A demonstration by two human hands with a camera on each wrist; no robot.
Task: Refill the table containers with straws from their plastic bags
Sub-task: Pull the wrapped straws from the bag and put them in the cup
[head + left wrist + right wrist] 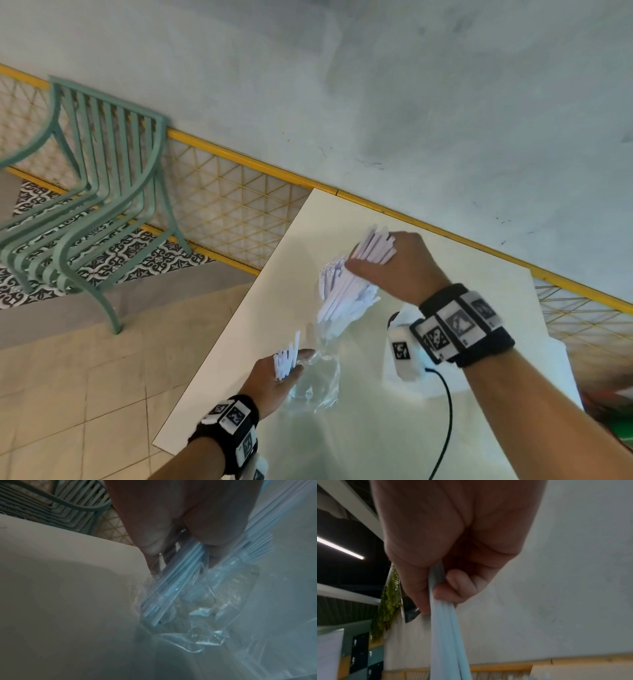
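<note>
Over the white table [342,428] the person's right hand [400,263] had its fingers curled tight round a thick bundle of white straws [349,291], gripping it near the upper ends. The bundle's long axis ran steeply down and toward the table's near left edge, its lower ends fanning out just above the mouth of a clear plastic bag [317,380]. The left hand [274,380], close to that near left edge, was clamped on the bag's rim and on a smaller clutch of straws [287,356] standing up out of its fist; the wrist view showed those straws running on down inside the crumpled film. The right hand plainly had the main load, and its lower ends lay toward the left hand and the bag. I could make out no table container, so which way the bundle would have to swing to reach one could not be told. A green chair [92,192] stood off beyond the table's left edge.
</note>
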